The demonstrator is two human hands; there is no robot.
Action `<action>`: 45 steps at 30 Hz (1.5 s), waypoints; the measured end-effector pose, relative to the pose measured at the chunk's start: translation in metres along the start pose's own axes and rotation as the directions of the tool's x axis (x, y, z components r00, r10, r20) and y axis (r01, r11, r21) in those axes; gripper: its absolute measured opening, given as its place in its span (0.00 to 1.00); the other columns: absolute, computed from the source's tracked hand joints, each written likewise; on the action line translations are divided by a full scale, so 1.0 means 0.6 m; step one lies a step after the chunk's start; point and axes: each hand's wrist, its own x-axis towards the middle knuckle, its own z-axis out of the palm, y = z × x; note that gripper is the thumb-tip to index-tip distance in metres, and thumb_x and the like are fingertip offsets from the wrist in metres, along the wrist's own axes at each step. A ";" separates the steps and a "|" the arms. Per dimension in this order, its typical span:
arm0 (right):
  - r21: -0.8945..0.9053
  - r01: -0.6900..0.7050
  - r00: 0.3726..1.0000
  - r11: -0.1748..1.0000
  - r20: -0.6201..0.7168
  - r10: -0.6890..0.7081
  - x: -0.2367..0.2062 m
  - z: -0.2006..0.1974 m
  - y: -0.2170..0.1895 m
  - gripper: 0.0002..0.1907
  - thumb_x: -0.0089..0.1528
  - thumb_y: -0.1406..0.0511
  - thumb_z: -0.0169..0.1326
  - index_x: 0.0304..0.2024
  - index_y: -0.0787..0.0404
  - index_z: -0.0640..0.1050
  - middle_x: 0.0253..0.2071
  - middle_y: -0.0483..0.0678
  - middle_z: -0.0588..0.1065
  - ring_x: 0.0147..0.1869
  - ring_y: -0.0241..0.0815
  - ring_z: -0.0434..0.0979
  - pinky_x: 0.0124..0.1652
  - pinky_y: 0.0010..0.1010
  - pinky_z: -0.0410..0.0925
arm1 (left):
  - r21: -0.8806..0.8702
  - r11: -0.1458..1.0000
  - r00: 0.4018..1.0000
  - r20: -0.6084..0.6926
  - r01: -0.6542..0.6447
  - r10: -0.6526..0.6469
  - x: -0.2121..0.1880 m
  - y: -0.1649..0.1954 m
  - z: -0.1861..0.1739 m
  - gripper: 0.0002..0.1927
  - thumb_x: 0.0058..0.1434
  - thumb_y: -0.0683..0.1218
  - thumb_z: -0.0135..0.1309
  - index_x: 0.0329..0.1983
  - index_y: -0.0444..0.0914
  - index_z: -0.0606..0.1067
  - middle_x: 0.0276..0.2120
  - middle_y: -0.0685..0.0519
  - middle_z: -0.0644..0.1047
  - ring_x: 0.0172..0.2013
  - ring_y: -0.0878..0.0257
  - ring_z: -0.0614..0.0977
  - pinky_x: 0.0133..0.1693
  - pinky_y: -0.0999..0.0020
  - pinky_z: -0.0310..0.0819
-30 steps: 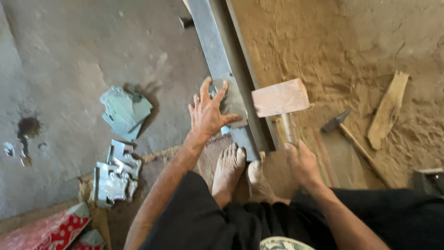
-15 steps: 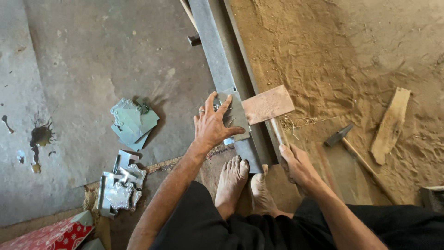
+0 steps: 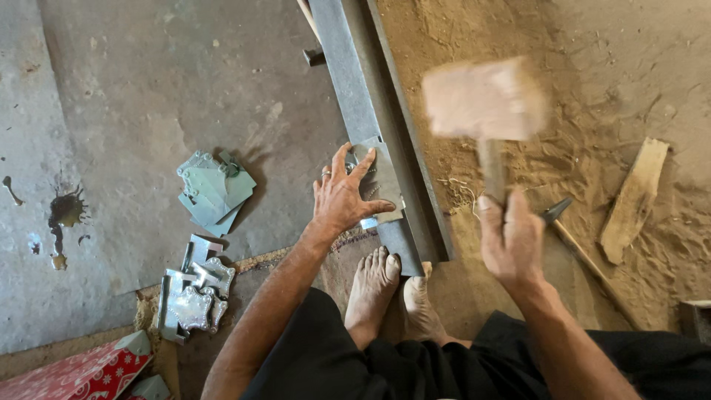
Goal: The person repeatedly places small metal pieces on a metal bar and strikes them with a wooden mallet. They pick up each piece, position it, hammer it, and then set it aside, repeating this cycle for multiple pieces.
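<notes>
On the steel beam [image 3: 348, 81], a thin grey metal sheet [image 3: 385, 185] lies flat under the left hand [image 3: 342, 196].

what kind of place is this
Probably a small sheet-metal workshop worked at floor level. A long steel beam lies across concrete and sand, stacks of cut metal pieces sit nearby, and the right hand swings a wooden mallet.

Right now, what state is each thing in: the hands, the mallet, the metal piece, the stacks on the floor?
left hand: spread flat, pressing the metal piece
metal piece: flat on the steel beam
right hand: gripping the mallet handle
wooden mallet: raised, blurred
cut metal stacks: lying loose on floor
hammer: lying in sand
</notes>
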 end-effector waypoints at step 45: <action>0.753 -0.414 0.865 0.511 0.151 0.478 0.047 0.031 0.052 0.17 0.71 0.50 0.43 0.35 0.48 0.75 0.22 0.37 0.68 0.21 0.31 0.65 0.19 0.28 0.59 | -0.005 1.000 1.000 -0.006 -0.028 0.028 0.000 0.047 -0.017 0.63 0.32 0.70 0.74 0.73 0.58 0.61 0.73 0.48 0.54 0.69 0.43 0.61 0.62 0.36 0.58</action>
